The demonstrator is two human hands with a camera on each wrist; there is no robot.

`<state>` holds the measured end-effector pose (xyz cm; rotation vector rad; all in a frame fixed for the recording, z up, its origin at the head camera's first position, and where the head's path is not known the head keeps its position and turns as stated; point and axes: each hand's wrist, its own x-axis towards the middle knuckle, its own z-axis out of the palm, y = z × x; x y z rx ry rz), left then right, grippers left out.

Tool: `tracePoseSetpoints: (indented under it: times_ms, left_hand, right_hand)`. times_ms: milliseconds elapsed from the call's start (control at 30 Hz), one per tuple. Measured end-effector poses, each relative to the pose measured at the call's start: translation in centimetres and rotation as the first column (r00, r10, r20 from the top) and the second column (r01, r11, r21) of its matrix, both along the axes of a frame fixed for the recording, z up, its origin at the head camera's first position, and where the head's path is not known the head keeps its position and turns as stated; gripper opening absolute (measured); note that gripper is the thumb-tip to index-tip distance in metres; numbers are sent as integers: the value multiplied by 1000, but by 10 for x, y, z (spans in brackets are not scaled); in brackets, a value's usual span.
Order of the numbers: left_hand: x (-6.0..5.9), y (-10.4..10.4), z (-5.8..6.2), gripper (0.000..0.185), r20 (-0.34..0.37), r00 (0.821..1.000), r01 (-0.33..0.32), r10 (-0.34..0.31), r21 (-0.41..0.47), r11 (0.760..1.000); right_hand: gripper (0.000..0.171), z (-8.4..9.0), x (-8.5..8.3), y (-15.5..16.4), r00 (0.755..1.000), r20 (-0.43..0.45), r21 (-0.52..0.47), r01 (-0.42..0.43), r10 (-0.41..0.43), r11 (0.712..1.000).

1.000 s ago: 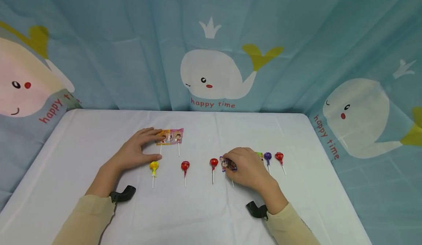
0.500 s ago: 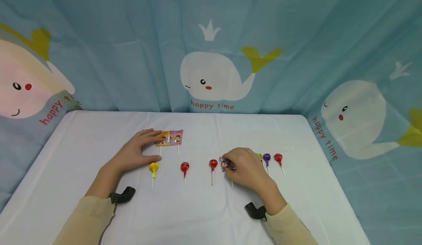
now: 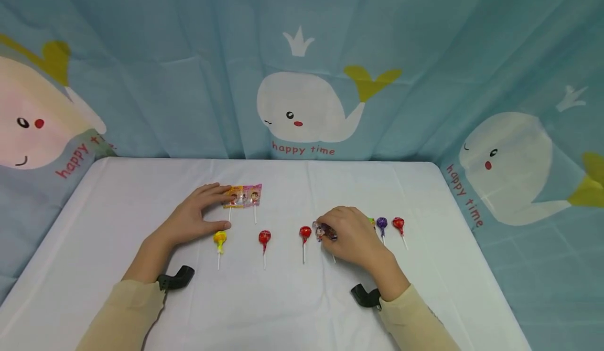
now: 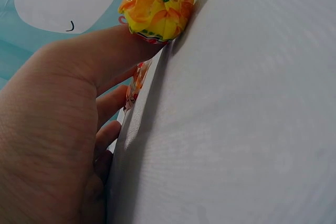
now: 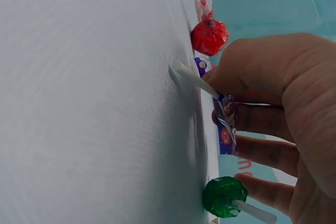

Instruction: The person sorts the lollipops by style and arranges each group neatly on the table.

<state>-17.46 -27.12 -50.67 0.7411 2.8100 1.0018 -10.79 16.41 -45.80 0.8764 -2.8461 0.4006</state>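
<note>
Two hands differ: left [image 3: 194, 215] spread beside yellow lollipop [image 3: 219, 238], right [image 3: 353, 235] pinching purple-wrapped lollipop [image 3: 323, 231].

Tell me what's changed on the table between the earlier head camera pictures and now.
The right hand, holding the purple-wrapped lollipop, has moved slightly up in the head view, lollipop with it; whether lifted or slid, I can't tell. Nothing was visibly taken hold of or let go. The left hand, yellow lollipop and orange-and-pink packet stayed put.
</note>
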Motion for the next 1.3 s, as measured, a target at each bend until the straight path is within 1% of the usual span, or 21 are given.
tracePoseSetpoints:
  times_ms: [100, 200, 333, 533, 700, 867, 1100, 1300]
  left_hand:
    - [-1, 0, 1, 70, -5, 1000, -1, 1, 1, 1000]
    - [-1, 0, 1, 71, 6, 1000, -2, 2, 4, 1000]
    - [0, 0, 2, 72, 10, 1000, -1, 1, 1, 1000]
    - [-3, -1, 1, 72, -12, 1000, 3, -3, 4, 1000]
    - [-3, -2, 1, 71, -10, 1000, 9, -8, 8, 1000]
    - [-2, -2, 3, 69, -15, 1000, 0, 1, 15, 1000]
    - [1, 0, 1, 69, 4, 1000, -6, 6, 15, 1000]
    - [1, 0, 1, 71, -5, 1000, -2, 2, 14, 1000]
  right_hand:
    - [30, 2, -2, 0, 1000, -5, -2, -5, 5, 1000]
    - [29, 4, -4, 0, 1000, -8, 1, -5, 5, 1000]
    - [29, 6, -7, 0, 1000, -14, 3, 11, -11, 1000]
    - [28, 10, -11, -1, 1000, -12, 6, 24, -24, 1000]
    - [27, 12, -15, -3, 999, -40, -19, 6, -7, 1000]
    - [27, 15, -18, -6, 998, -60, -31, -7, 5, 1000]
    - [27, 20, -22, -12, 999, -45, -53, 8, -10, 999]
    - [28, 27, -31, -19, 999, -33, -90, 26, -29, 996]
